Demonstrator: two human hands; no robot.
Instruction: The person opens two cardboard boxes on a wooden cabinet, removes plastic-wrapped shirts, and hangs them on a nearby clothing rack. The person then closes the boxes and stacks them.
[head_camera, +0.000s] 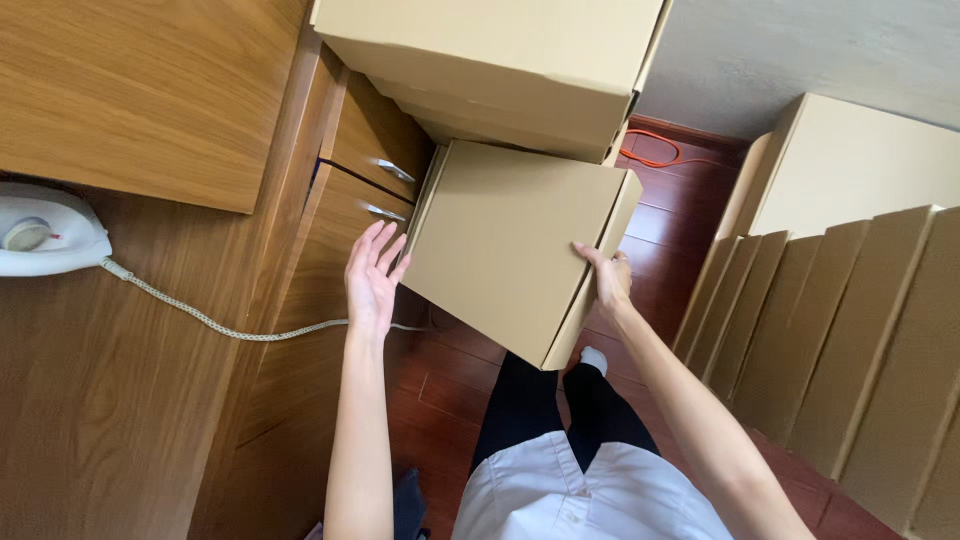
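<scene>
The plain tan cardboard box (505, 245) sits tilted in front of the person, its broad flat face turned up toward the camera, just below a stack of larger tan cardboard boxes (490, 60); the right hand (608, 280) grips the box's right edge, fingers curled around the side wall; the left hand (372, 280) is spread flat with fingers extended just beside the box's left edge, and whether it touches the cardboard cannot be told. To the left stands a wooden counter (120, 380) carrying a white electric iron (45, 235), its braided cord (220, 325) trailing across the wood; wooden drawers with metal handles (385, 170) lie behind the left hand. On the right, a row of flattened tan cardboard sheets (840, 330) stands upright on the reddish wooden floor (680, 230), where an orange cable (660, 150) lies farther off.
</scene>
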